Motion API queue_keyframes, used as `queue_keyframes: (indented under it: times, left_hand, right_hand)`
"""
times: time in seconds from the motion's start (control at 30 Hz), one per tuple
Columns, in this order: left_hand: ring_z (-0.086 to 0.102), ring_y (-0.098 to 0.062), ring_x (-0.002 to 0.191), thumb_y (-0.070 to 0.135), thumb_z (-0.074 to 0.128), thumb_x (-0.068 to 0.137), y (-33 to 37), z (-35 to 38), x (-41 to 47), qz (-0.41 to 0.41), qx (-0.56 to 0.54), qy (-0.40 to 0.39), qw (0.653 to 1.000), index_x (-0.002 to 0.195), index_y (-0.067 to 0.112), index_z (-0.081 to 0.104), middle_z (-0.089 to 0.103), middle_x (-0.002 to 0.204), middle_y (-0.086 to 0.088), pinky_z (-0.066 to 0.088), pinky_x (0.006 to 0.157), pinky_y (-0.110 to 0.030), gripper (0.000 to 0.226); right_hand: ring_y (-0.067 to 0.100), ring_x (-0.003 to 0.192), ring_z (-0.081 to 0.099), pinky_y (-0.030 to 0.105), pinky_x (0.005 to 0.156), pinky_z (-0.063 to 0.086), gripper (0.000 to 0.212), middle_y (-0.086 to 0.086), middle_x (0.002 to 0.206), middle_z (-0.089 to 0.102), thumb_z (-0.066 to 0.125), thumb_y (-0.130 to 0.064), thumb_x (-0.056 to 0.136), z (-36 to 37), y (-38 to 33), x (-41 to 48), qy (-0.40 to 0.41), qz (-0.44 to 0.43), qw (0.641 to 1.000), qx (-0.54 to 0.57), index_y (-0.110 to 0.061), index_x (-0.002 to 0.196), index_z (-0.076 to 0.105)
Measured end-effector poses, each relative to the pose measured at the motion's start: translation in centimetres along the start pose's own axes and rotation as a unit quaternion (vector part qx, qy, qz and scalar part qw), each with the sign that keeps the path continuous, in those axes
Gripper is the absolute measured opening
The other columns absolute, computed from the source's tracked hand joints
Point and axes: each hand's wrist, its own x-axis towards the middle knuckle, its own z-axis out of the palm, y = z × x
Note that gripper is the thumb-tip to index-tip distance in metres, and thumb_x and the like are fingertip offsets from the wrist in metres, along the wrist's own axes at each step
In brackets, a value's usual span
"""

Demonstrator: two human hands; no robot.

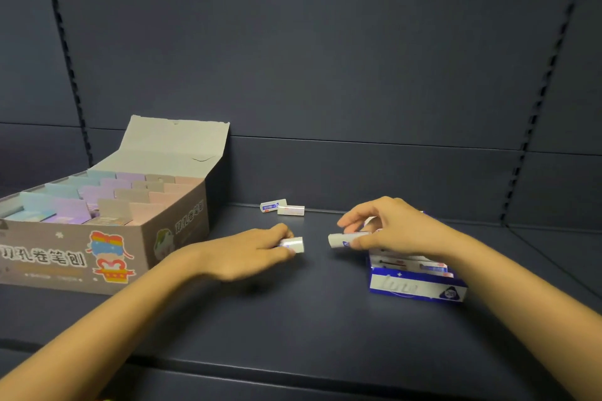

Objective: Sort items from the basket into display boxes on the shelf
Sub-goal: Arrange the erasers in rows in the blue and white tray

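The left hand [247,251] is curled round a small white eraser [293,243] and pinches it between thumb and fingers, low over the dark shelf [309,319]. The right hand [391,228] has its fingers bent round a second white eraser [342,239] and holds it by one end. The two held erasers point at each other, with a small gap of bare shelf between them. Just under and behind the right hand sits a little blue box [417,290], open on top, with more erasers inside; I cannot tell how many. Past the fingertips of both hands, near the edge where the shelf meets the back wall [325,75], lie two loose ones, a blue-print eraser [272,206] and a pale eraser [291,210], so close that I cannot tell if they touch. To the left of the left hand stands a big grey box [97,254] with its lid flap up, and its near corner is close to the left arm. Inside it are packs in four colours: blue, purple, grey and pink. There is bare shelf between the hands and below the wrists, down to the shelf's front edge. In all I count two boxes, two held erasers and two loose ones
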Motion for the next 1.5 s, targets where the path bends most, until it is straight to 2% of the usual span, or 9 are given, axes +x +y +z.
queue_keyframes:
  times: [0.1,0.23,0.4,0.6,0.73,0.9,1.0,1.17,1.5]
  left_hand:
    - [0.035,-0.01,0.068,0.035,0.032,0.1,1.6,-0.1,1.1,0.032,-0.025,0.028,0.999,0.081,0.017,0.037,0.041,0.076,0.006,0.034,0.068,-0.022,0.027]
    - [0.042,-0.007,0.075,0.031,0.048,0.095,3.4,0.2,3.1,0.1,-0.057,0.083,0.99,0.097,0.018,0.053,0.048,0.09,0.006,0.037,0.072,-0.016,0.014]
    - [0.047,-0.008,0.066,0.024,0.067,0.084,6.2,1.1,5.7,0.148,-0.122,0.18,0.965,0.091,0.013,0.062,0.062,0.078,-0.002,0.04,0.063,-0.018,0.014]
    - [0.068,-0.015,0.091,0.02,0.071,0.08,8.0,2.3,7.8,0.109,-0.211,0.135,0.962,0.094,0.012,0.063,0.072,0.096,-0.002,0.054,0.082,-0.036,0.019]
    - [0.068,-0.013,0.083,0.02,0.074,0.077,8.4,3.2,8.6,0.094,-0.22,0.084,0.967,0.094,0.006,0.061,0.073,0.092,-0.007,0.053,0.082,-0.036,0.026]
    - [0.063,-0.006,0.082,0.025,0.071,0.079,8.5,4.0,9.0,0.104,-0.154,0.064,0.981,0.084,0.022,0.058,0.066,0.091,0.012,0.051,0.069,-0.019,0.015]
    - [0.06,-0.01,0.097,0.029,0.072,0.078,8.6,4.3,9.2,0.084,-0.089,0.084,0.989,0.086,0.024,0.059,0.064,0.103,0.008,0.049,0.087,-0.028,0.016]
    - [0.046,0.0,0.078,0.043,0.07,0.077,8.4,4.4,9.4,0.096,0.083,0.148,0.981,0.096,0.024,0.07,0.065,0.094,0.016,0.023,0.087,-0.02,0.027]
    - [0.049,-0.005,0.106,0.041,0.065,0.082,8.3,4.4,9.7,0.102,0.113,0.152,0.977,0.106,0.024,0.062,0.062,0.117,0.01,0.023,0.095,-0.02,0.03]
  right_hand:
    - [0.005,0.092,0.059,0.01,0.07,0.045,0.033,-0.013,0.1,0.062,0.069,-0.021,0.083,-1.1,1.2,-1.0,0.015,0.018,0.999,-0.028,-0.026,0.116,0.065]
    - [0.005,0.094,0.059,0.018,0.08,0.047,0.03,-0.009,0.11,0.062,0.064,-0.022,0.088,-2.4,2.3,-2.4,0.033,0.034,0.998,-0.049,-0.026,0.118,0.064]
    - [-0.003,0.076,0.046,0.009,0.061,0.039,0.031,-0.011,0.112,0.051,0.056,-0.028,0.093,-3.7,3.8,-4.2,0.037,0.048,0.992,-0.112,-0.028,0.124,0.06]
    - [0.003,0.09,0.048,0.012,0.064,0.04,0.032,-0.004,0.124,0.052,0.055,-0.029,0.093,-4.6,5.6,-5.8,0.042,0.071,0.99,-0.115,-0.026,0.126,0.057]
    - [-0.002,0.083,0.05,0.013,0.064,0.043,0.029,-0.006,0.119,0.053,0.055,-0.031,0.093,-4.7,6.4,-6.4,0.04,0.072,0.991,-0.107,-0.028,0.122,0.059]
    - [0.006,0.108,0.052,0.015,0.077,0.044,0.03,-0.005,0.128,0.053,0.056,-0.031,0.093,-4.4,7.1,-6.6,0.034,0.071,0.992,-0.096,-0.028,0.123,0.059]
    - [0.008,0.116,0.049,0.016,0.084,0.043,0.032,-0.006,0.132,0.052,0.055,-0.031,0.093,-4.2,7.5,-6.6,0.038,0.065,0.992,-0.103,-0.027,0.124,0.057]
    - [0.003,0.108,0.048,0.006,0.069,0.041,0.032,-0.008,0.131,0.053,0.058,-0.031,0.091,-3.8,8.1,-6.5,0.049,0.058,0.992,-0.099,-0.028,0.123,0.057]
    - [0.0,0.101,0.051,0.004,0.07,0.039,0.029,-0.013,0.125,0.059,0.063,-0.033,0.088,-2.4,8.6,-6.2,0.077,0.025,0.987,-0.138,-0.028,0.116,0.06]
